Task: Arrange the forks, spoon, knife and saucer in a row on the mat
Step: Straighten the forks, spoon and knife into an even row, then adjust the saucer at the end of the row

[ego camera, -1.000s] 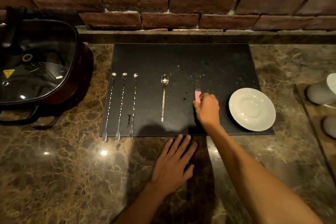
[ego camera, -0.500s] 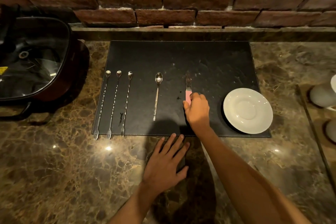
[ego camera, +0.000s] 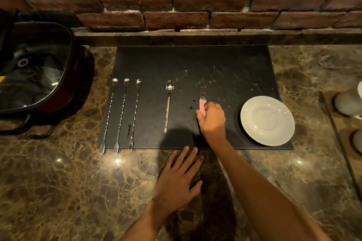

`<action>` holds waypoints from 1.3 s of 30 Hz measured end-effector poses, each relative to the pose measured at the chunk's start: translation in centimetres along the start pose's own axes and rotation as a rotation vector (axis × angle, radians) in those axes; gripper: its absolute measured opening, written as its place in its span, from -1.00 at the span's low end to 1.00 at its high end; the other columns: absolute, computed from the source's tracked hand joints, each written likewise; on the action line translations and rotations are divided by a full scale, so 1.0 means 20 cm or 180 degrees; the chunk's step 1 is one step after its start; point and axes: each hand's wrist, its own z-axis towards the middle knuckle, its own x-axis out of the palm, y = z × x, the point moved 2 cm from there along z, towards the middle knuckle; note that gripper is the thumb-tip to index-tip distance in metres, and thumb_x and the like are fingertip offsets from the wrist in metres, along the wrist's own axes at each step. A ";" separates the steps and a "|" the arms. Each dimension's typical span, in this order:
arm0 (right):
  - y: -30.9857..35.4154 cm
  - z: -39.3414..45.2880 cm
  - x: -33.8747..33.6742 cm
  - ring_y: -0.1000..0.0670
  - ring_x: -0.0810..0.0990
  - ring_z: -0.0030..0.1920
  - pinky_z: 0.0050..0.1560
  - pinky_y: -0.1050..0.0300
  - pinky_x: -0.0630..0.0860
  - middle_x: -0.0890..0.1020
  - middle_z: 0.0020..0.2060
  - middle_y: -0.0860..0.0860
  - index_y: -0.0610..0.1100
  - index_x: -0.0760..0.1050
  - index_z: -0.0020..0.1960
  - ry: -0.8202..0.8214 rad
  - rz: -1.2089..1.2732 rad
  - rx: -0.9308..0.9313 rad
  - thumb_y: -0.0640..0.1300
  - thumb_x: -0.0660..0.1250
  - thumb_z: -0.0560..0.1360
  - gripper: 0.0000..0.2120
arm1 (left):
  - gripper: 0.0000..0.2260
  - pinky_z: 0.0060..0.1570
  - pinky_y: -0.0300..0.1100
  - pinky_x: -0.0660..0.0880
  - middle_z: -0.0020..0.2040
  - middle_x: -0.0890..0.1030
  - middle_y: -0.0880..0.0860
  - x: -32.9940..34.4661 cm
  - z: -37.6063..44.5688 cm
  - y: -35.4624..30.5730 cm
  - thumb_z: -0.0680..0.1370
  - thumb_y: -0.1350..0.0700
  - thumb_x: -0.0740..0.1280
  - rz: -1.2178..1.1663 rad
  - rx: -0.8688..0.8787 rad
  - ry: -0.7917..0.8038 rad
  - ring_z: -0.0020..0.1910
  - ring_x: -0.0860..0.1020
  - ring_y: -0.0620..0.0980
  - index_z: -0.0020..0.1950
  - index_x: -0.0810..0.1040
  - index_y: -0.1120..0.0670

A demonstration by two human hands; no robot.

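Nearly everything already lies in its row on the black mat (ego camera: 195, 60). Three long twisted forks (ego camera: 121, 115) sit side by side at the left end, prongs toward the near edge and just overhanging it. The spoon (ego camera: 168, 103) lies to their right, bowl away from the person, and roughly parallel to them. The white saucer (ego camera: 267, 120) rests at the right end, its near rim reaching the mat's front corner. Between spoon and saucer lies the knife (ego camera: 202, 96), blade pointing toward the brick wall (ego camera: 176, 0), about in line with the other pieces.

So the row looks close to finished: what seems left is to settle the knife straight and let go of it, and perhaps to even out the gaps, since the forks sit closer together than the rest.

The right hand (ego camera: 213, 121) is over the mat with its fingers (ego camera: 210, 106) curled shut around the knife's pink handle, thumb on the left side; the blade appears to lie flat on the mat, though whether the handle rests down too is hard to tell. The left hand (ego camera: 176, 180) holds nothing: it lies flat on the marble counter (ego camera: 58, 191) just in front of the mat, fingers spread and straight, their tips almost at the mat's front edge.
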 end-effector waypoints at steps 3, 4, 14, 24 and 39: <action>0.00 0.00 0.00 -0.16 0.53 0.10 0.07 -0.01 0.46 0.56 0.10 -0.18 -0.25 0.50 0.19 -0.0051 0.0027 -0.0007 -0.03 0.35 0.54 -0.66 | -0.40 0.58 0.11 0.08 0.66 0.21 0.02 0.00 0.00 0.00 0.58 -0.23 0.23 0.0030 0.0008 -0.0033 0.66 0.09 0.06 0.59 0.32 -0.04; -0.01 0.00 0.00 -0.16 0.54 0.09 0.06 0.01 0.46 0.56 0.09 -0.18 -0.25 0.50 0.19 -0.0066 0.0050 -0.0018 -0.03 0.35 0.54 -0.66 | -0.40 0.57 0.11 0.10 0.66 0.21 0.02 0.00 0.00 0.00 0.59 -0.23 0.23 0.0028 0.0005 -0.0037 0.66 0.10 0.06 0.59 0.33 -0.04; -0.03 -0.02 -0.03 -0.04 0.47 -0.05 -0.09 0.16 0.29 0.54 0.04 -0.15 -0.24 0.50 0.13 -0.0026 0.0290 0.0125 0.03 0.29 0.58 -0.67 | -0.40 0.58 0.09 0.08 0.66 0.19 -0.01 0.00 0.00 0.00 0.59 -0.22 0.24 -0.0045 -0.0007 -0.0140 0.66 0.11 0.04 0.60 0.30 -0.04; -0.38 -0.23 -0.60 0.00 0.52 -0.08 0.00 0.16 0.40 0.57 -0.08 0.00 -0.06 0.53 -0.01 -0.0528 0.1336 0.0407 -0.12 0.25 0.60 -0.91 | -0.44 0.56 0.00 0.20 0.58 0.37 0.06 -0.15 0.18 -0.28 0.60 -0.07 0.23 -0.0962 -0.0582 -0.0533 0.57 0.29 0.04 0.58 0.31 0.05; -0.98 0.01 -0.85 0.03 0.55 -0.26 -0.21 0.05 0.50 0.67 -0.27 -0.08 -0.15 0.63 -0.20 0.0016 0.2474 0.1241 -0.23 0.18 0.59 -0.70 | -0.72 0.11 -0.01 0.65 0.26 0.65 0.08 -0.37 0.94 -0.66 0.69 0.24 0.22 -0.4547 -0.3140 -0.0766 0.26 0.59 0.14 0.36 0.59 0.10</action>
